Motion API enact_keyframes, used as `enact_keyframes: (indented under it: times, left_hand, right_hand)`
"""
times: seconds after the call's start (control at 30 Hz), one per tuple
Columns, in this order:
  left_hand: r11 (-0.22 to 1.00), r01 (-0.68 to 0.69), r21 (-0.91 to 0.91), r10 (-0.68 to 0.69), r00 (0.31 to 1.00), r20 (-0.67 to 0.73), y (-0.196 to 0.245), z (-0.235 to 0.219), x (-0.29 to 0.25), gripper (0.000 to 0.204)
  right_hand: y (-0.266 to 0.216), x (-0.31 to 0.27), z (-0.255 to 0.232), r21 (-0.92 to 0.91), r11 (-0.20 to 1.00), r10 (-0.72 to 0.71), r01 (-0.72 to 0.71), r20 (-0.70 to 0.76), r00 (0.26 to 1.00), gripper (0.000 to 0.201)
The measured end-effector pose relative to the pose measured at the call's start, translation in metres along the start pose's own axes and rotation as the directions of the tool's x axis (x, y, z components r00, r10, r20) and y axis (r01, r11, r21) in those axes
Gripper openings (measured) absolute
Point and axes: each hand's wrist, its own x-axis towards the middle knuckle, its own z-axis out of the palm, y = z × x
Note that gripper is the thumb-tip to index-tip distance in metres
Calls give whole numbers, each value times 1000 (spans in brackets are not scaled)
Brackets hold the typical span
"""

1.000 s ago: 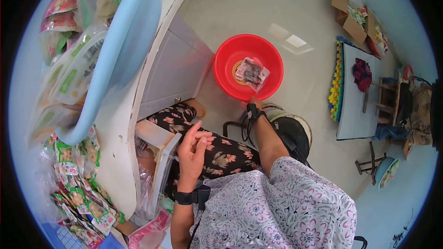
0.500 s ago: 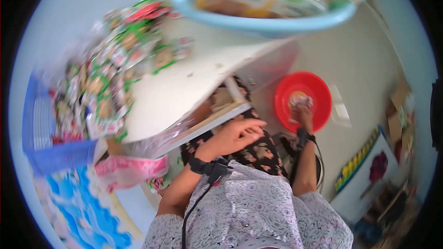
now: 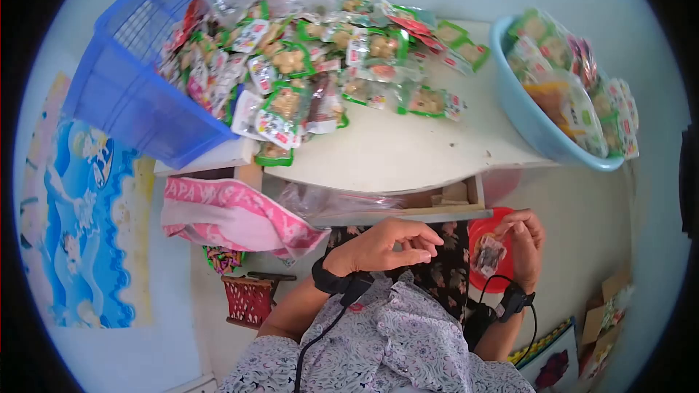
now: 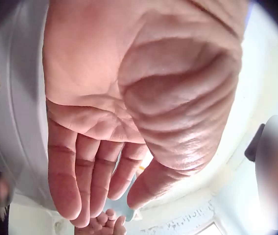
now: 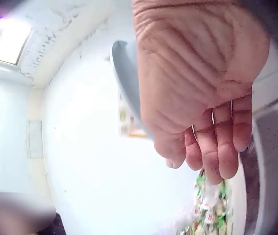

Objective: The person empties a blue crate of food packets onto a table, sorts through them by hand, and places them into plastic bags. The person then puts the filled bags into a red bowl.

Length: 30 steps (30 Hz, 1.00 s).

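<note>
Over the lap, in front of a pulled-out drawer (image 3: 444, 212), my left hand (image 3: 378, 246) hovers with loosely bent fingers and holds nothing. In the left wrist view its palm (image 4: 129, 88) is bare. My right hand (image 3: 526, 244) is raised at the right side of a red basin (image 3: 480, 227), overlapping its edge. The right wrist view shows that palm (image 5: 193, 78) bare too, fingers relaxed. Clear plastic packets (image 3: 488, 255) with dark contents lie in the basin beside the right fingers. Many small snack packets (image 3: 287, 102) are heaped on the white table (image 3: 378, 153).
A blue plastic basket (image 3: 138, 94) tilts at the table's left end, packets spilling from it. On the right end stands a light blue basin (image 3: 510, 94) of larger bags. Pink printed cloth (image 3: 226, 218) hangs by the drawer. A cardboard box (image 3: 593, 324) is at lower right.
The head view has swung left toward the table. My right hand has risen from the packets in the red basin to its right side. The left hand stays over the lap.
</note>
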Motion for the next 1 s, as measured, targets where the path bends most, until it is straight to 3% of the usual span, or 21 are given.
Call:
enact_keyframes:
  times: [0.07,0.2,0.3,0.33,0.37,0.43,0.5,0.63,0.83,0.87,0.93,1.0]
  left_hand:
    - [999,-36,-11,35,993,-113,2,-12,-18,30]
    - [995,-45,-86,11,932,-363,1,-28,-60,30]
    - [992,-47,-115,-18,862,-507,-3,-36,-94,30]
    - [989,-50,-137,-32,841,-540,-5,-37,-104,29]
    - [986,-50,-160,-52,817,-574,-6,-36,-113,29]
    - [981,-11,-193,-107,799,-592,-7,-29,-127,29]
    - [985,22,-169,-120,798,-591,-10,-24,-130,29]
    - [985,-10,-171,-90,819,-567,-29,-11,-122,27]
    - [990,131,43,-113,951,-288,-29,-2,-99,19]
    - [989,100,108,-59,942,-330,-29,1,-98,17]
    - [977,130,168,-26,858,-513,-18,3,-98,16]
    - [974,145,171,13,727,-687,-17,1,-98,15]
  right_hand:
    - [-7,14,36,15,1000,-18,17,71,997,15]
    - [-24,48,105,-163,986,70,-38,197,978,14]
    - [-13,74,134,-365,927,25,86,289,957,14]
    - [-6,81,142,-443,876,-38,189,328,944,13]
    - [5,88,147,-438,872,-72,218,327,942,13]
    - [27,93,152,-428,866,-127,259,313,941,12]
    - [29,94,156,-452,866,-102,213,258,961,11]
    - [33,92,157,-449,844,-195,292,250,948,10]
    - [31,90,154,-471,834,-191,288,242,951,9]
    - [36,91,152,-452,839,-212,304,243,947,10]
    - [35,91,150,-481,815,-223,323,254,941,10]
    - [33,90,153,-479,814,-236,329,244,941,11]
